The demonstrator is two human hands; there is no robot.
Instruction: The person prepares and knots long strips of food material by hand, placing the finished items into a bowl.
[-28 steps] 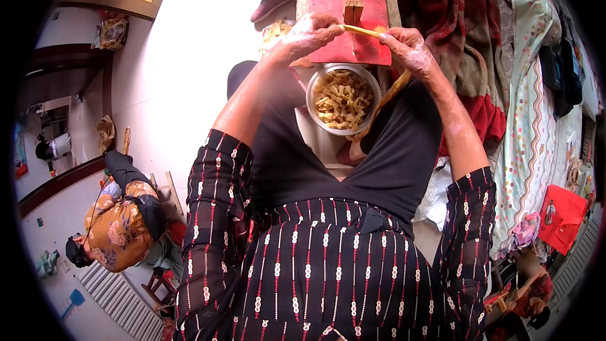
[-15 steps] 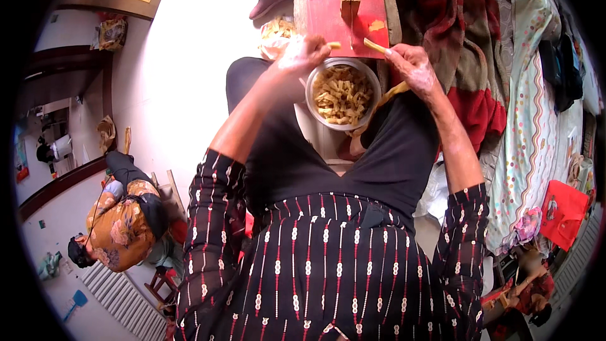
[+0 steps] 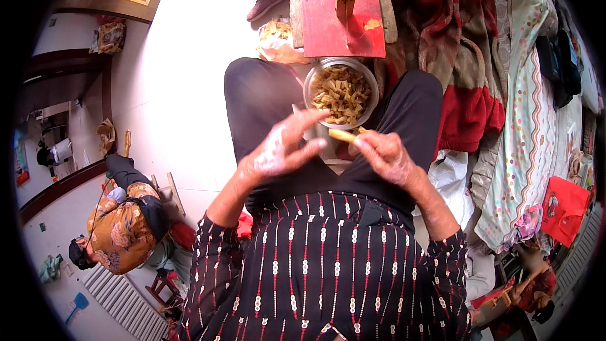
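My left hand (image 3: 284, 146) is raised over my lap with thumb and fingers spread apart, and nothing shows in it. Close to its fingertips, my right hand (image 3: 386, 156) pinches a pale yellow strip (image 3: 341, 135) by one end. The strip's kind cannot be made out; it looks flat and soft. Just beyond both hands, between my knees, a round pale tub (image 3: 308, 96) holds many short yellow-brown pieces (image 3: 341, 93). Past the tub is the end of a red board (image 3: 315, 19), with a small upright wooden block (image 3: 345, 6) on it.
A bag of yellowish pieces (image 3: 276, 41) lies left of the board, near another person's shoe (image 3: 265, 6). Bunched blankets (image 3: 464, 88) and a dotted cloth (image 3: 527, 120) fill the right side. Another person in a floral top (image 3: 126, 233) sits at the left.
Both hands have drawn back from the board's end to my side of the tub. My left hand has opened and its short piece no longer shows; the right still pinches a strip.
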